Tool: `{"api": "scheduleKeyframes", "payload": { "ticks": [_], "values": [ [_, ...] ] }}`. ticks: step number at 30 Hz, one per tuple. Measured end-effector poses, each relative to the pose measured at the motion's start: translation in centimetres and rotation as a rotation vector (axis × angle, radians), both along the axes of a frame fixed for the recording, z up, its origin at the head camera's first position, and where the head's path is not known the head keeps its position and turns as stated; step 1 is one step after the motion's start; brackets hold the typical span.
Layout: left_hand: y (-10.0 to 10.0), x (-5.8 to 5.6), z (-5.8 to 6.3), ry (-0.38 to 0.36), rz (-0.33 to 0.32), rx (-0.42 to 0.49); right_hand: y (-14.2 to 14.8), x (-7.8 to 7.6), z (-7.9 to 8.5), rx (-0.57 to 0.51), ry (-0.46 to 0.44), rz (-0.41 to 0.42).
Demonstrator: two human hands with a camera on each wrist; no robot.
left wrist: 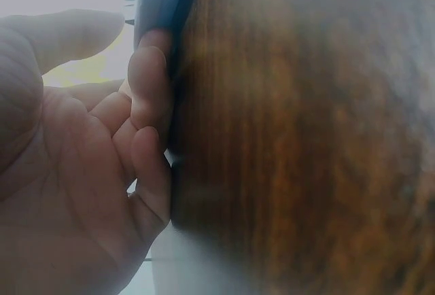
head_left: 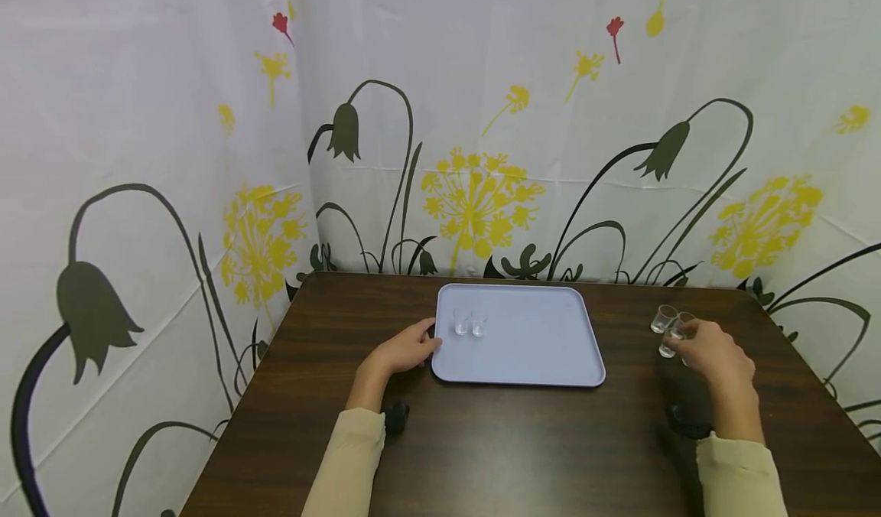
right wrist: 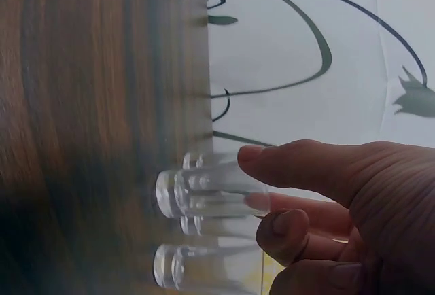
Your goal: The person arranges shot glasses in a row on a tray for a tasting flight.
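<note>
My left hand (head_left: 401, 349) holds the left edge of a pale blue tray (head_left: 533, 337), with the thumb by the rim and the fingers curled low against the table. Two small clear shot glasses (head_left: 479, 324) stand side by side near the tray's left end. To the right of the tray, my right hand (head_left: 716, 352) reaches into a cluster of several more shot glasses (head_left: 664, 318). Thumb and index finger pinch the upper part of one shot glass (right wrist: 204, 193), which is upright. Another shot glass (right wrist: 204, 268) stands close beside it, partly behind the curled fingers.
The dark wooden table (head_left: 523, 448) carries the tray near its back edge. A white curtain (head_left: 468, 58) printed with flowers hangs behind the table and along its left side. Dark wrist bands (head_left: 396, 417) show at both sleeves.
</note>
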State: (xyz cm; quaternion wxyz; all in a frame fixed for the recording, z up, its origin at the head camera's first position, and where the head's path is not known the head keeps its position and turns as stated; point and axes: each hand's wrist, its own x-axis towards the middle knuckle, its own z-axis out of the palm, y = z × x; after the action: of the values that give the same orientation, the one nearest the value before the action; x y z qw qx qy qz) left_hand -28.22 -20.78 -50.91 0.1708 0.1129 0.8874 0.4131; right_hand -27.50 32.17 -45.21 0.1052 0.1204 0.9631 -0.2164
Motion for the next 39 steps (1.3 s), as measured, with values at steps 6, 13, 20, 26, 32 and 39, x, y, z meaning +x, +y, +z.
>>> {"api": "scheduleKeyframes", "payload": {
  "ticks": [6,13,20,26,32,39],
  "values": [
    [0.3,0.1,0.2,-0.009,0.023,-0.018,-1.1,-0.5,-0.5,0.004,0.014,0.006],
    [0.2,0.0,0.4,-0.011,0.043,-0.026,-1.6,-0.9,-1.1,-0.026,0.062,0.014],
    [0.2,0.1,0.4,-0.007,0.043,-0.032,-1.4,-1.4,-1.8,-0.059,0.106,0.067],
    [0.3,0.4,0.5,-0.010,0.052,-0.035,-1.4,-1.3,-2.1,-0.067,0.195,0.106],
    [0.2,0.5,0.6,-0.018,0.053,-0.038,-1.8,-1.3,-2.0,-0.065,0.209,0.095],
    [0.3,0.5,0.4,-0.022,0.049,-0.023,-2.9,-1.7,-1.9,-0.053,0.222,0.103]
  ]
}}
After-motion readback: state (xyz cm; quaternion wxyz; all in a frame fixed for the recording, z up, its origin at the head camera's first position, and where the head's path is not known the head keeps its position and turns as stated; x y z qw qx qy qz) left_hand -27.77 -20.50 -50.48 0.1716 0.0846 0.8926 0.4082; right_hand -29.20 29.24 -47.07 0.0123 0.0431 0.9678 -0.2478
